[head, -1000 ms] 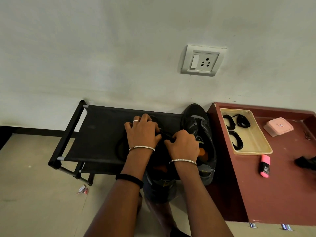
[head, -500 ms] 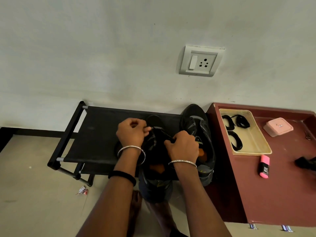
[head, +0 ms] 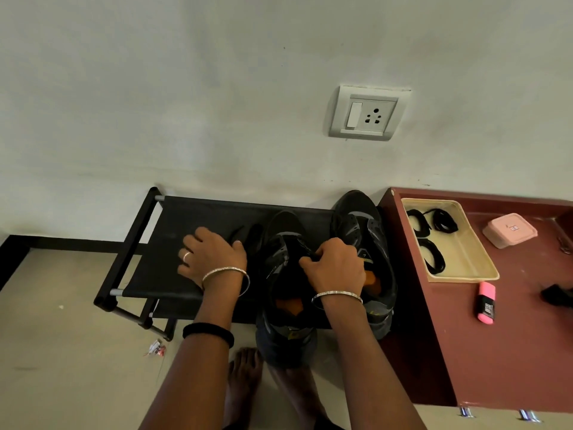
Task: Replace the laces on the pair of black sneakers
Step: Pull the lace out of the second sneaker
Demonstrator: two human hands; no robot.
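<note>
Head view, looking down at a wall corner.

- Left black sneaker [head: 280,268], mesh upper with grey overlays: stands on the black fabric-topped shoe rack with tube frame [head: 186,218], toe to the wall, heel overhanging the front edge. An orange insole shows in its opening.
- Right black sneaker [head: 366,231], same make: just beside the first, at the rack's right end, against the maroon table [head: 511,352].
- Right hand [head: 336,266]: fingers curled, pinching at the tongue and eyelet area of the left black sneaker. Whether a lace is in the pinch cannot be told, black on black.
- Left hand [head: 214,259]: released, fingers spread and lying flat on the rack fabric, left of the sneakers. Its thumb is next to a dark strip [head: 248,237] lying on the rack; what the strip is cannot be told.
- Both wrists carry thin silver bangles.
- On the table: shallow beige tray [head: 465,262] holding coiled black laces [head: 434,259], a pink lidded box [head: 508,231] beyond it, and a pink highlighter [head: 486,302] in front of it.
- White wall socket [head: 367,114] above the sneakers.
</note>
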